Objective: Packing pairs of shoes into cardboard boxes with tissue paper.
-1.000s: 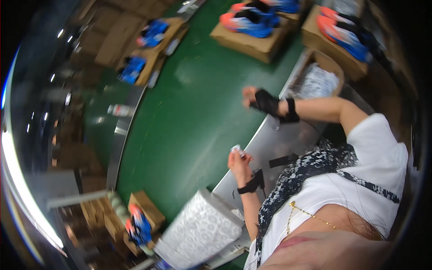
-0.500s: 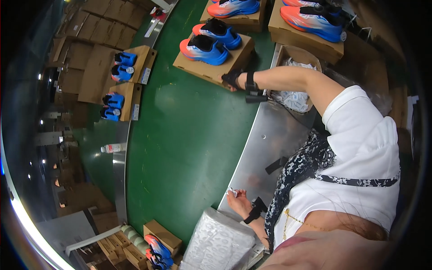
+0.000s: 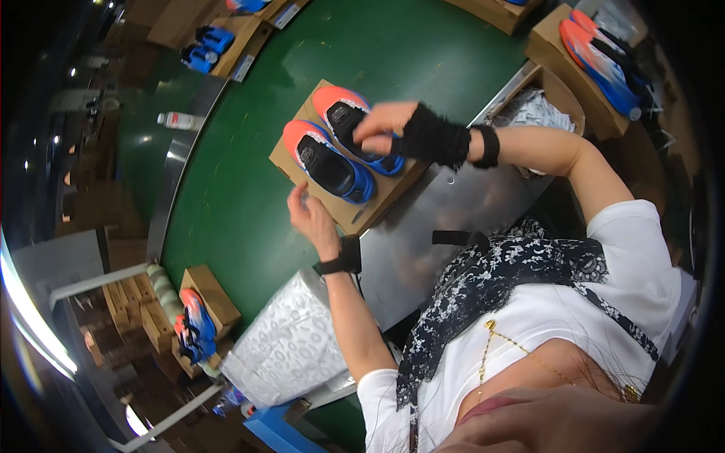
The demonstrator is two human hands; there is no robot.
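A brown cardboard box (image 3: 362,215) lies at the near edge of the green belt (image 3: 234,219), with a pair of orange-and-blue shoes on top. My right hand (image 3: 393,124), in a black fingerless glove, grips the collar of the far shoe (image 3: 340,106). The near shoe (image 3: 328,162) lies beside it, untouched. My left hand (image 3: 313,219), with a black wrist strap, is at the box's left front edge, fingers curled. Whether it holds anything is unclear.
A steel table (image 3: 453,219) adjoins the belt. An open box with white paper (image 3: 532,109) and another box with shoes (image 3: 596,53) stand at the right. A stack of patterned wrapping sheets (image 3: 291,343) sits near me. More shoes on boxes (image 3: 196,317) are lower left, and a bottle (image 3: 177,121) stands beyond the belt.
The box with the shoes has come along the belt toward me. My right hand went from the box's edge onto the far shoe. My left hand rose from the table to the box.
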